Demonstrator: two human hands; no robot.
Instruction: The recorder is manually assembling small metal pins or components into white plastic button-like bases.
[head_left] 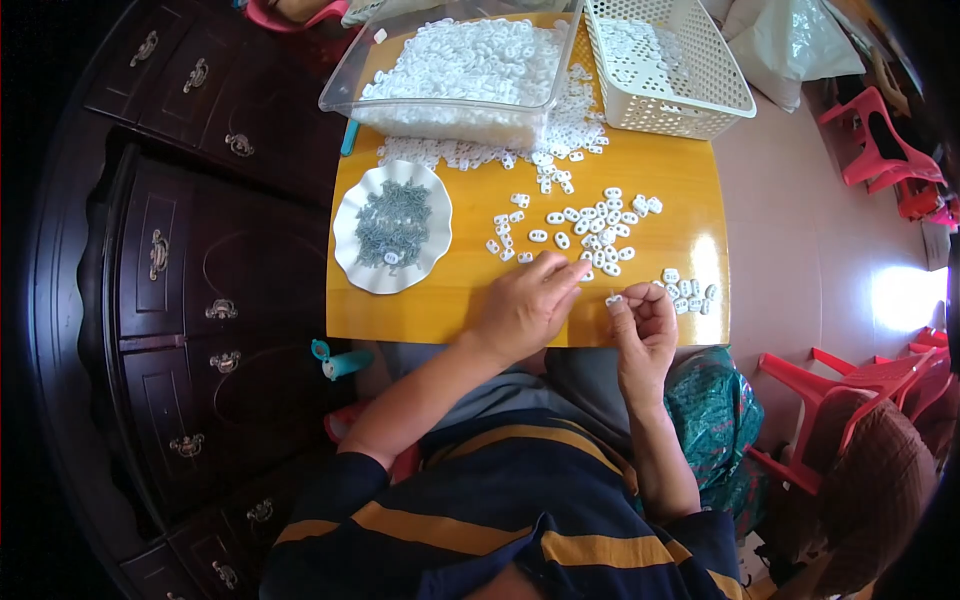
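My right hand (645,330) pinches a small white plastic piece (614,299) between thumb and fingertips, near the front edge of the yellow table. My left hand (530,305) reaches in from the left, its fingers bent together. Its fingertips are at the near side of a loose group of white oval two-hole pieces (600,225); whether they grip one is hidden. Left of that group lie smaller white pieces (505,235). To the right of my right hand sits a cluster of white pieces with dark markings (690,292).
A scalloped white plate (347,225) of small grey metal-looking parts stands left on the table (460,310). Behind are a clear bin (440,118) heaped with white pieces and a cream perforated basket (690,120). Dark drawers (200,230) line the left; red stools (830,390) stand right.
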